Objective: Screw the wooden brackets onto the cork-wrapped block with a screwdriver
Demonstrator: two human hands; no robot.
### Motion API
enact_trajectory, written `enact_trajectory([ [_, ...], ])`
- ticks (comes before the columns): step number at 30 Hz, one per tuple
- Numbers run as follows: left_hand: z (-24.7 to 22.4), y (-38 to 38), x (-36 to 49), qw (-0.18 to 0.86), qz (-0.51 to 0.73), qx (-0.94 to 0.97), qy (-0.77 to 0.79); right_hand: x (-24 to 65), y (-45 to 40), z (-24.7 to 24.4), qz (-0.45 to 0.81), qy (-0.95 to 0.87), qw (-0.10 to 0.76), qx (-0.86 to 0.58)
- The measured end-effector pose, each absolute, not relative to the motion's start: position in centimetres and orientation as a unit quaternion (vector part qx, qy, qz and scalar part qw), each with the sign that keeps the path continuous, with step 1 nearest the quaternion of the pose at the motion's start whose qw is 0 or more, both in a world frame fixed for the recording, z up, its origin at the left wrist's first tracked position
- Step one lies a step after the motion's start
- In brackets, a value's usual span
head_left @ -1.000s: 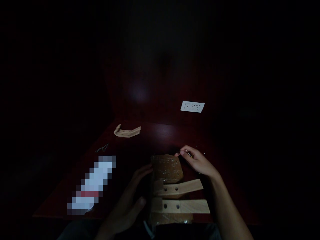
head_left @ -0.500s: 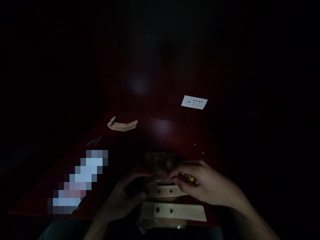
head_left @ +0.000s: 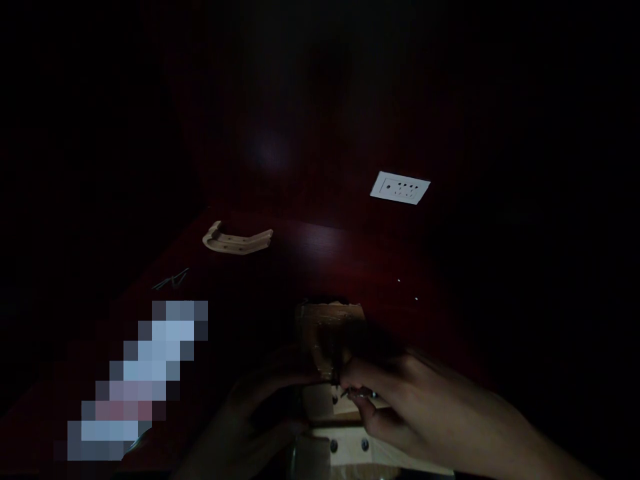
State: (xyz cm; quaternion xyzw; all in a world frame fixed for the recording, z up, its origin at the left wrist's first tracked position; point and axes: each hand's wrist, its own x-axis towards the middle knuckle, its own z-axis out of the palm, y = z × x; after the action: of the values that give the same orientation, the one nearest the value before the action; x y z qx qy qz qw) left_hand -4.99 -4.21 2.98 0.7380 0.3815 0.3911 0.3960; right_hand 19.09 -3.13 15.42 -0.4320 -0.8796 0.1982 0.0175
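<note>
While the left hand (head_left: 260,400) curls, dim, against the near edge of the taped block (head_left: 325,333), how firmly its fingers hold cannot be told. The right hand (head_left: 420,400), nearer the work, pinches a small metal screw (head_left: 361,395) between almost closed fingertips, just below that block, right beside a holed wooden strip (head_left: 320,403) whose long axis runs sideways.

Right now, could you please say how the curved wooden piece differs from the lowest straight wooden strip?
The curved wooden piece hooks up at one end, the straight wooden strip runs flat; the piece lies far from the right hand, the strip below it. Both are pale, drilled wood.
</note>
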Motion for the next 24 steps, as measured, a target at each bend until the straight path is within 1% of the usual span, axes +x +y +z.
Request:
enact_trajectory([
  [7,3.0,-4.03,-4.88,0.403,0.389,0.738,0.377,18.73,-3.17,15.1,0.222,-0.887,0.015,-0.406],
  [16,3.24,-4.11,-4.81,0.401,0.394,0.734,0.381,18.55,-3.41,15.36,0.202,-0.895,0.018,-0.398],
  [24,2.86,-4.14,-4.81,0.405,0.389,0.733,0.385,18.58,-3.57,15.2,0.184,-0.903,-0.018,-0.389],
])
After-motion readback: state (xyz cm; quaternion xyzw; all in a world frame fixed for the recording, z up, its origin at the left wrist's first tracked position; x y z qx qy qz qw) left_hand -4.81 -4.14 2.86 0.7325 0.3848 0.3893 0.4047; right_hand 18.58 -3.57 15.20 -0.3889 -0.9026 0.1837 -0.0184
